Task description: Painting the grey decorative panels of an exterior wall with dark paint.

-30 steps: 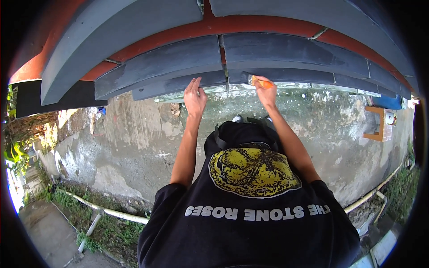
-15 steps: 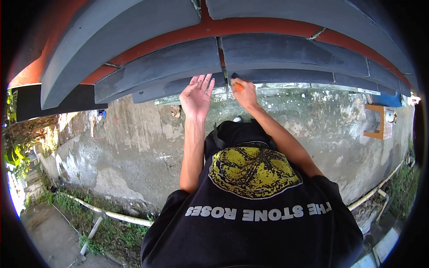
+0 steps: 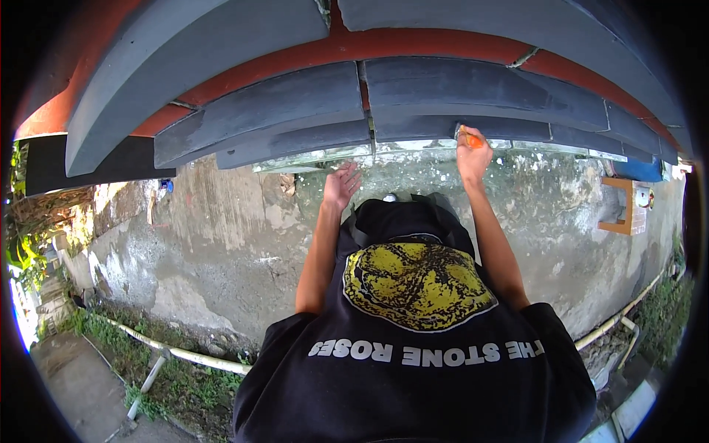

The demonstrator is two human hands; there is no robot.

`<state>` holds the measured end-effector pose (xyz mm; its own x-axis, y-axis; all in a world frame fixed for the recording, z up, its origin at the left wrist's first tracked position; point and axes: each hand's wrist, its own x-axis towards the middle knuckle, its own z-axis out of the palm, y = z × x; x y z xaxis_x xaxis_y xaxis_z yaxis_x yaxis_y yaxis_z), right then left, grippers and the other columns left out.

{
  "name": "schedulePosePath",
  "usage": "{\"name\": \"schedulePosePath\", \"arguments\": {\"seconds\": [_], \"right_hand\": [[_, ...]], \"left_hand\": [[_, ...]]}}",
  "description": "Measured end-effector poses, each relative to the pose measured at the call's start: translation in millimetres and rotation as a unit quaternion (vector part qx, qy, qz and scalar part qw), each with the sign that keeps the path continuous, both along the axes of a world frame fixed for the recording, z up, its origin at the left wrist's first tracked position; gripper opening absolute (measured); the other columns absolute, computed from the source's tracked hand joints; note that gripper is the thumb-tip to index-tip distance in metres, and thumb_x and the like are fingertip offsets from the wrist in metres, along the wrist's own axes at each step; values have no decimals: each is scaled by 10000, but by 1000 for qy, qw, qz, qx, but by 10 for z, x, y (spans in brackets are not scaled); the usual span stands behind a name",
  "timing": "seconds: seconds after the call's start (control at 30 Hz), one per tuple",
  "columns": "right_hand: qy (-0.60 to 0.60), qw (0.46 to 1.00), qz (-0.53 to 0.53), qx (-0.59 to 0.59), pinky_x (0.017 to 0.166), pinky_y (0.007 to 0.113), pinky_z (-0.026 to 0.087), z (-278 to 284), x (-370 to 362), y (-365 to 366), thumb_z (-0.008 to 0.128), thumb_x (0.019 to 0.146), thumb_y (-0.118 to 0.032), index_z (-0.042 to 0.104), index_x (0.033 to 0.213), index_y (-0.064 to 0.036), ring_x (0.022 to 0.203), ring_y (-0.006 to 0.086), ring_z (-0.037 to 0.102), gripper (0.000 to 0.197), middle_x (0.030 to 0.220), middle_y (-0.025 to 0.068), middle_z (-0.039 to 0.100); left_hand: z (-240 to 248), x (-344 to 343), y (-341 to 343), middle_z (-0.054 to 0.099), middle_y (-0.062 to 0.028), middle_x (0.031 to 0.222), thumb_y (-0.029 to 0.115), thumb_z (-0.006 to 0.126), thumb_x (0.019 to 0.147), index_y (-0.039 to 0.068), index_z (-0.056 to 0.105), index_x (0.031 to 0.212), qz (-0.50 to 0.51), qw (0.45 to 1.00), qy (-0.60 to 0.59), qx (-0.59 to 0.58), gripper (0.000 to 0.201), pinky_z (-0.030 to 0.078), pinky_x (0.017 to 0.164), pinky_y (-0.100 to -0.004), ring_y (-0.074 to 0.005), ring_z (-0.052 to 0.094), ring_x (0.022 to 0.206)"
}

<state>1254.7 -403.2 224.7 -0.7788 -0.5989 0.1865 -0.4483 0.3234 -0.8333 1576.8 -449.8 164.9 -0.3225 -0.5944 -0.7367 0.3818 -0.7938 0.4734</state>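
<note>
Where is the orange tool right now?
In the head view, the orange tool is in the right hand, right of centre, pressed to the lower edge of the grey moulding. The left hand hangs open below, empty.

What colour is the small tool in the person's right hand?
Orange; the small tool in the right hand shows best in the head view.

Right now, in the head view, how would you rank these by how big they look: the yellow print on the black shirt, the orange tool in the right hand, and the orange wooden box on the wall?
1. Yellow print, largest, though it is nearest the camera.
2. Orange wooden box.
3. Orange tool, mostly hidden in the right hand, so its full size is unsure.
</note>
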Motion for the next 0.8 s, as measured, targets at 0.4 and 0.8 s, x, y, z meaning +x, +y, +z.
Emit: {"name": "schedulePosePath", "arguments": {"seconds": [0.4,0.8], "right_hand": [[-53,952,291,79,725,403,520,134,1055,-615,613,750,-143,666,860,-55,791,344,657,150,817,157,676],[113,988,83,-58,608,390,513,93,-9,-202,636,734,-63,664,859,-58,669,285,646,129,762,143,648]], "left_hand": [[-382,-170,-366,51,51,1574,47,471,834,158,77,1509,33,994,61,-89,790,252,1094,-517,-300,150,1422],[-415,-346,28,702,-151,835,237,663,795,21,649,1041,-348,733,-439,-386,328,534,710,-327,-216,687,776]]}}
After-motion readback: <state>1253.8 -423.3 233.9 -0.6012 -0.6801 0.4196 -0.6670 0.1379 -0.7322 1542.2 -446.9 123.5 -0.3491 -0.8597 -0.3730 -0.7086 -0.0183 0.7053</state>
